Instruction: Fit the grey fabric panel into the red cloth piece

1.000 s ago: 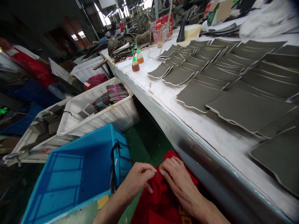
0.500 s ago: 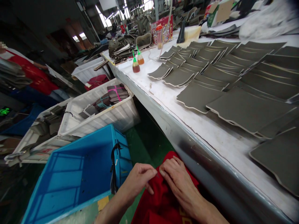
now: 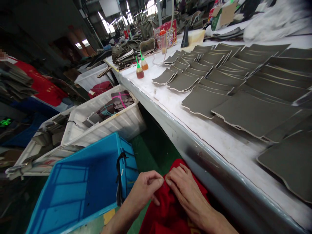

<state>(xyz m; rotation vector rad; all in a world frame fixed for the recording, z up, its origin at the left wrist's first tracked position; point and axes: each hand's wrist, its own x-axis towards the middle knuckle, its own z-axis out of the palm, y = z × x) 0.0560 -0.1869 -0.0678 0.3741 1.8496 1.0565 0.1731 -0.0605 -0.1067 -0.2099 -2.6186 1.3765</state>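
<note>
Both of my hands meet low in the view, over a red cloth (image 3: 168, 211) on my lap below the table edge. My left hand (image 3: 143, 188) is closed, thumb and forefinger pinched against the cloth's upper edge. My right hand (image 3: 185, 191) lies on the cloth with fingers pressed together, fingertips touching the left hand's pinch. Whatever small thing sits between the fingertips is too small to make out.
A long white table (image 3: 219, 139) runs along the right, covered with several overlapping grey cut sheets (image 3: 253, 113). Two glue bottles (image 3: 140, 70) stand further back. A blue crate (image 3: 80, 185) and white crates (image 3: 109, 120) with bundled pieces sit on the green floor to the left. A person in red (image 3: 41, 87) stands far left.
My hands stay together on the red cloth, barely shifting. The view has tilted slightly, and the person at far left has moved further out of view.
</note>
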